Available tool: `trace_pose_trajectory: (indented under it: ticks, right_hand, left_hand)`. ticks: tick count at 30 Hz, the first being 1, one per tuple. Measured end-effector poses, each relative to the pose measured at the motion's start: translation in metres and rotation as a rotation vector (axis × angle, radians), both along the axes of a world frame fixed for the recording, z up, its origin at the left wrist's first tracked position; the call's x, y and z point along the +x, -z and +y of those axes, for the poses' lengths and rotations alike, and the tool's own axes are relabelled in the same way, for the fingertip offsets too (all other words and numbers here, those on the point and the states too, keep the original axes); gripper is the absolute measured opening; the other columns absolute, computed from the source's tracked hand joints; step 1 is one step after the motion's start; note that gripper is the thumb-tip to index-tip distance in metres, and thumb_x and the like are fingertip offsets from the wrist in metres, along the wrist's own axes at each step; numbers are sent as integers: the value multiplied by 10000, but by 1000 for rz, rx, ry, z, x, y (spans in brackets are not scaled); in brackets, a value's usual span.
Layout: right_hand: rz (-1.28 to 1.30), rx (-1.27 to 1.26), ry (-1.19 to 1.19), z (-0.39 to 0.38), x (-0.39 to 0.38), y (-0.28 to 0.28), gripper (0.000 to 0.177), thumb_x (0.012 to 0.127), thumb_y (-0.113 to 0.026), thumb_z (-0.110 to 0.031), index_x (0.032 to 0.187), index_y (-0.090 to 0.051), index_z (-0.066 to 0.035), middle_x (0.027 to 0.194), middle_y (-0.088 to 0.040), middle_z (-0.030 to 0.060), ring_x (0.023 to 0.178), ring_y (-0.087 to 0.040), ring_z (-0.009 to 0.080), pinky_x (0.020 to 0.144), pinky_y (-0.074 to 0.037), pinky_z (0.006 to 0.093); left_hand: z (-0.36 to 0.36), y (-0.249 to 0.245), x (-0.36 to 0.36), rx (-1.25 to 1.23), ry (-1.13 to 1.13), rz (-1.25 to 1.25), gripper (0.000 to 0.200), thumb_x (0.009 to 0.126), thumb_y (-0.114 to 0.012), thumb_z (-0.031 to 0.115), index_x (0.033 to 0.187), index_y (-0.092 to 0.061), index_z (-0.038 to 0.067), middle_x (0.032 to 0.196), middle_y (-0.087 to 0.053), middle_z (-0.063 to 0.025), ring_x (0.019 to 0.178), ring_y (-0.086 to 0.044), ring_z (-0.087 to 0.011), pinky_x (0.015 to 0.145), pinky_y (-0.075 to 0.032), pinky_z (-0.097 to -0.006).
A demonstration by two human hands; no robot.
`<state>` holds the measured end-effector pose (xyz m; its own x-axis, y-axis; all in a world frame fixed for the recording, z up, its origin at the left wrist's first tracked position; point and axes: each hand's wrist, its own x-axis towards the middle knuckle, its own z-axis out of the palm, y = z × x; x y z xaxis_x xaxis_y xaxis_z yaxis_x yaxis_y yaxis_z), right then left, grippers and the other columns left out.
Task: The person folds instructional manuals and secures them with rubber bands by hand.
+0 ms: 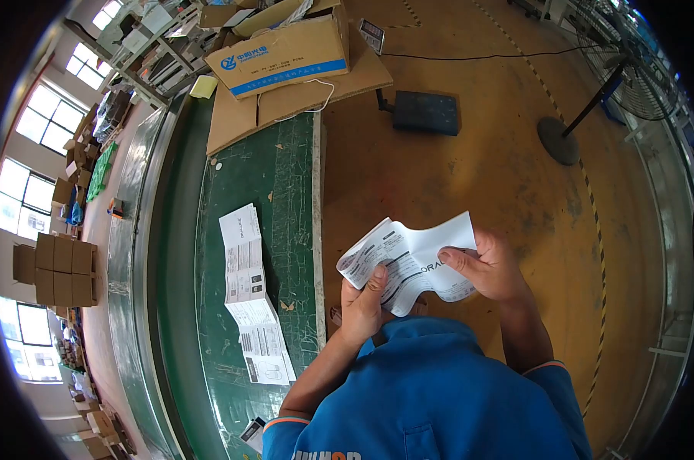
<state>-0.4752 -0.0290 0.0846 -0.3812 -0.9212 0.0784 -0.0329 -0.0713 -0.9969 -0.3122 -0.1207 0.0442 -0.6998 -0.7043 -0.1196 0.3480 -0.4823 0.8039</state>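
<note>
A printed paper leaflet [408, 257] is held up in front of my blue shirt, its sheet curved and partly folded. My left hand [365, 301] grips its lower left edge, thumb on top. At the right end, my right hand [486, 264] pinches the sheet between thumb and fingers, near large printed letters. To the left, an unfolded leaflet [251, 303] with crease lines and printed text lies lengthwise on the green table [293, 192]. Neither hand touches that one.
A cardboard box [286, 61] with a blue stripe stands on a flat cardboard sheet [362, 77] at the table's far end. A dark platform scale [425, 113] and a standing fan [558, 140] are on the floor. A conveyor [174, 268] runs along the left.
</note>
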Motion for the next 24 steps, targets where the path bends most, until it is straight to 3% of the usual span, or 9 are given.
trace_pose_trajectory:
  ticks: [6, 9, 11, 12, 15, 16, 19, 24]
  right_hand:
    - [241, -34, 133, 0, -2, 0, 184, 820, -569, -108, 979, -582, -15, 706, -626, 86, 645, -579, 73, 563, -461, 238]
    - [371, 87, 230, -1, 3, -7, 198, 802, -580, -96, 986, -586, -22, 681, -617, 113, 569, -591, 128, 524, -456, 263]
    - [740, 93, 332, -5, 11, -10, 210, 782, -589, -81, 987, -594, -36, 633, -593, 123, 536, -583, 209, 504, -449, 292]
    - [760, 83, 325, -5, 14, -3, 248, 749, -583, -35, 997, -590, -31, 665, -600, 105, 563, -576, 251, 512, -456, 317]
    - [986, -86, 346, -9, 27, -1, 327, 703, -576, 10, 1028, -562, -12, 714, -606, 100, 587, -590, 234, 527, -468, 318]
    - [1001, -74, 334, -10, 31, -2, 385, 679, -555, 18, 1063, -515, 27, 850, -612, 136, 689, -610, 250, 588, -490, 321]
    - [992, -95, 361, -20, 40, 13, 418, 735, -523, 5, 1147, -457, 34, 998, -567, 207, 822, -596, 311, 673, -486, 359]
    - [1120, -4, 283, -25, 58, 9, 480, 764, -492, -40, 1213, -360, 67, 1195, -437, 231, 1035, -495, 361, 810, -444, 397]
  left_hand:
    - [0, 4, 0, 26, -2, 33, 407, 869, -483, 169, 1228, -339, 42, 1120, -483, -113, 1019, -492, -233, 871, -411, -385]
    - [2, 9, 0, -6, 7, 1, 394, 878, -469, 173, 1227, -344, 39, 1123, -483, -105, 1027, -486, -226, 877, -404, -380]
    - [3, 10, -2, -26, 3, -16, 376, 884, -458, 166, 1220, -354, 35, 1124, -484, -100, 1031, -482, -218, 882, -398, -373]
    - [4, 11, -5, -59, -31, -24, 352, 890, -444, 158, 1212, -369, 34, 1127, -484, -97, 1033, -479, -207, 885, -393, -363]
    - [4, 11, -7, -103, -68, -10, 306, 905, -410, 134, 1193, -401, 31, 1135, -484, -90, 1034, -470, -177, 891, -381, -333]
    - [5, 11, -9, -163, -84, -4, 310, 907, -405, 135, 1197, -395, 26, 1137, -484, -87, 1038, -467, -174, 890, -380, -325]
    - [11, 13, -16, -304, -135, -11, 324, 911, -394, 135, 1212, -381, 15, 1154, -477, -86, 1057, -455, -169, 894, -372, -308]
    - [9, 21, -14, -568, -98, 0, 363, 920, -358, 137, 1255, -348, -3, 1247, -421, -118, 1146, -403, -183, 939, -330, -300]
